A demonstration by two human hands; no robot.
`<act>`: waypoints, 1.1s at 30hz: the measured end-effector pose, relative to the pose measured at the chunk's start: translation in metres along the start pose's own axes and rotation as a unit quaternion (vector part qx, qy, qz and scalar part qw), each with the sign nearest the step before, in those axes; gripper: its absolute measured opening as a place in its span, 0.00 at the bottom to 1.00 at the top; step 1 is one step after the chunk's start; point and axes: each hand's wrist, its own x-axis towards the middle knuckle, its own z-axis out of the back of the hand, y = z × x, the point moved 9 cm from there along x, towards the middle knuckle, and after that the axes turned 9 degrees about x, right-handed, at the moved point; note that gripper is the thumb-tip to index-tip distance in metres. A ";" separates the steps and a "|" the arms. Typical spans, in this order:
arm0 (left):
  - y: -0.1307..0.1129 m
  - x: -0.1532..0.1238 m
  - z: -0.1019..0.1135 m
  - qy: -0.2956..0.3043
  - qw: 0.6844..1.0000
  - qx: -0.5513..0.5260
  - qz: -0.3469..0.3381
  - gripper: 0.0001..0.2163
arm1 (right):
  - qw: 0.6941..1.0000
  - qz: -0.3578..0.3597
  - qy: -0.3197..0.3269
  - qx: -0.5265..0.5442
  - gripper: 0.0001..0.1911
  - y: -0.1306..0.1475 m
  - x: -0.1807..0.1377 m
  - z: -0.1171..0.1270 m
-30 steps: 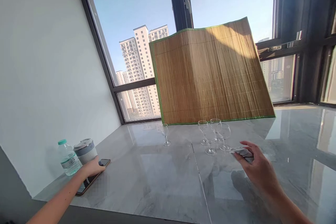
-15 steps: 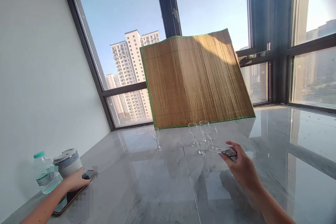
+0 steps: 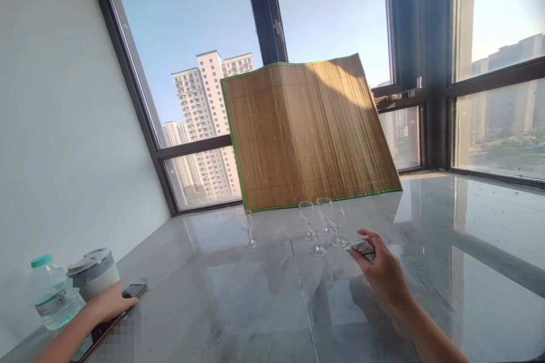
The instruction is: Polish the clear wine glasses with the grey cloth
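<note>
My right hand point(image 3: 383, 264) pinches a crumpled pale cloth point(image 3: 361, 248) between thumb and fingers, just above the glossy surface. Close to its left stands a cluster of several small clear stemmed glasses point(image 3: 318, 249), all upright. One more stemmed glass point(image 3: 250, 243) stands apart, farther left. At the lower left, my left hand point(image 3: 108, 302) lies across a dark smartphone point(image 3: 135, 289), its thumb over the right edge; the other fingers are partly hidden. Right behind that hand is a lidded paper cup point(image 3: 92, 272), its lower part covered by the hand.
A clear plastic bottle with a teal cap point(image 3: 53, 295) stands left of the cup, near the white wall point(image 3: 55, 113). A bamboo mat with green edging point(image 3: 306, 136) leans against the windows behind the glasses. The grey marble-look tabletop point(image 3: 221, 306) reflects the window light.
The view has turned slightly to the right, so most things appear farther left. Both hands keep the same holds, and the glasses keep their places among one another.
</note>
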 end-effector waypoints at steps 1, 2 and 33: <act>0.000 0.000 0.000 -0.002 1.000 0.001 0.000 0.38 | 1.000 0.000 -0.001 0.000 0.23 0.000 0.000 0.000; 0.000 0.000 0.000 -0.002 1.000 0.002 0.001 0.38 | 1.000 -0.001 -0.003 -0.001 0.22 0.000 0.000 0.001; -0.003 -0.015 0.013 -0.036 0.999 -0.012 -0.022 0.33 | 1.000 0.004 -0.002 -0.004 0.22 -0.001 0.000 0.001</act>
